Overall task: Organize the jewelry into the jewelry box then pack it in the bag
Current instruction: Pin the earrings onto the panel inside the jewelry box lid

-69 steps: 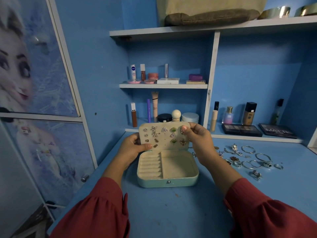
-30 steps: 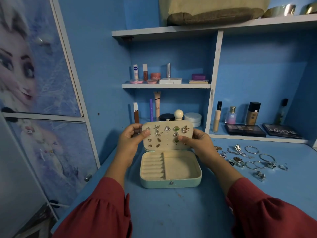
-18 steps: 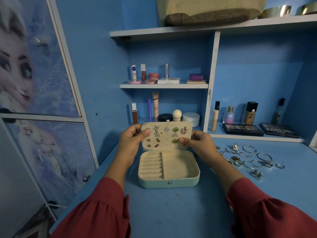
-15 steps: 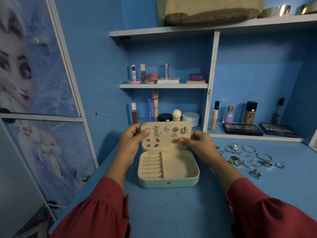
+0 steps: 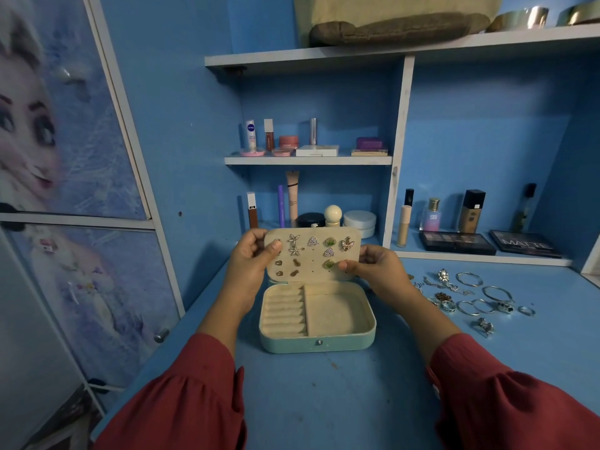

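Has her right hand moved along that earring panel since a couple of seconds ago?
Yes. The right hand has dropped from the earring panel's top right corner to its lower right edge, fingertips beside the lower green earring.

The mint jewelry box (image 5: 317, 323) sits open on the blue desk, its cream lid (image 5: 312, 254) upright, studded with earrings (image 5: 313, 241). Loose rings and bangles (image 5: 471, 298) lie scattered at its three o'clock.

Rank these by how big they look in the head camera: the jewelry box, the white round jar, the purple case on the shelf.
1. jewelry box, by far the largest, though also nearest the camera.
2. white round jar.
3. purple case, close to the jar and farther back, so unsure.
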The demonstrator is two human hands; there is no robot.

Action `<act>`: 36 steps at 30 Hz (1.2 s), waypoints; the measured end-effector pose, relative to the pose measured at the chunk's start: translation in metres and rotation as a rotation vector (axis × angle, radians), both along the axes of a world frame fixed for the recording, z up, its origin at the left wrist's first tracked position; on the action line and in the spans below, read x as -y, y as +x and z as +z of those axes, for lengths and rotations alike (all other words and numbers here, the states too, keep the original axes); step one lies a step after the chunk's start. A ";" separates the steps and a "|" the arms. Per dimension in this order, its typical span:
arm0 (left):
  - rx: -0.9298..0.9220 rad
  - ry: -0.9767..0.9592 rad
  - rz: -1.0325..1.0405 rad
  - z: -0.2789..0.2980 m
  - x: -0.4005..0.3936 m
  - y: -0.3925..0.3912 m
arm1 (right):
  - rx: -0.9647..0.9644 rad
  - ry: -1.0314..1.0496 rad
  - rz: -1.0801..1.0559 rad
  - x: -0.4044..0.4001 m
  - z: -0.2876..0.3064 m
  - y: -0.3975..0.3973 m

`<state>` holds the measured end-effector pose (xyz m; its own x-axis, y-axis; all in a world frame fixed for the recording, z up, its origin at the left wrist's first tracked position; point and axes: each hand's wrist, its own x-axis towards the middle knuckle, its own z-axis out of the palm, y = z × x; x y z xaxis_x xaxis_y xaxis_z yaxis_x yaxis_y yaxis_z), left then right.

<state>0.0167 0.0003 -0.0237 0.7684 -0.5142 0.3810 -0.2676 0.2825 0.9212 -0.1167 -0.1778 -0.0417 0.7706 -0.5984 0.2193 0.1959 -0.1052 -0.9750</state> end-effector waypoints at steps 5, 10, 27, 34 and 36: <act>0.006 -0.015 -0.009 0.002 0.000 -0.001 | -0.011 0.010 0.016 -0.002 0.003 -0.001; 0.002 -0.027 0.012 0.000 0.001 0.000 | -0.010 0.002 0.006 -0.004 0.003 0.000; -0.024 -0.031 0.052 0.002 0.001 -0.003 | -0.082 -0.057 -0.025 -0.005 0.004 0.000; -0.075 -0.003 0.103 -0.003 0.002 0.002 | -0.104 -0.110 -0.095 -0.005 0.004 -0.001; -0.091 0.030 0.133 -0.006 0.001 0.008 | -0.101 -0.112 -0.100 -0.003 0.004 -0.003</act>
